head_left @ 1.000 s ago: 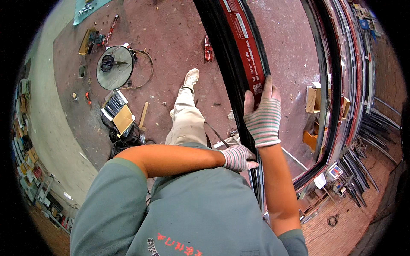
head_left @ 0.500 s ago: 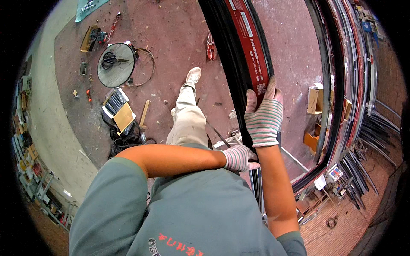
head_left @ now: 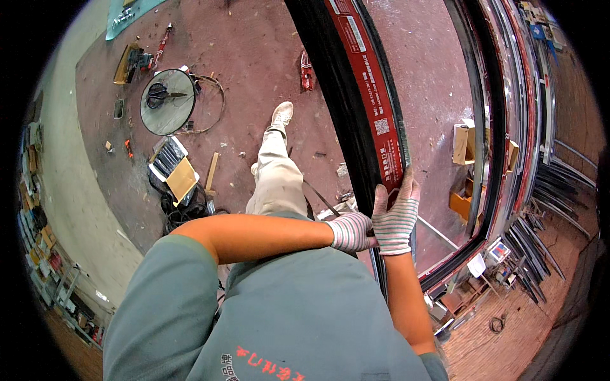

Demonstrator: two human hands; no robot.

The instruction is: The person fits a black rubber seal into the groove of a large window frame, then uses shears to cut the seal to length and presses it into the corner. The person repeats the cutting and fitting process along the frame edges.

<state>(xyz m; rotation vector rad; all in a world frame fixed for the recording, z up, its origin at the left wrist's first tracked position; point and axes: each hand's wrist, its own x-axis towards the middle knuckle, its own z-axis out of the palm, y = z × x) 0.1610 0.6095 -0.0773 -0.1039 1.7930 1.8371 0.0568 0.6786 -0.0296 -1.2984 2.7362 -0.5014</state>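
Head view: left hand (head_left: 351, 232) curled at the near stretch of a long black profile (head_left: 337, 82); couldn't tell if it gripped. Right hand (head_left: 396, 222), just beside it, clasped the profile, fingers along its right edge. Red strip (head_left: 366, 73) ran on, far. Far left: scissors (head_left: 157, 95) on round disc (head_left: 162, 122).

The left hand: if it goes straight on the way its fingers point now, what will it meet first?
Probably the gloved right hand, which appears directly beside the fingertips of the left hand. Depth is unclear, so the long black profile passing there could come first instead.
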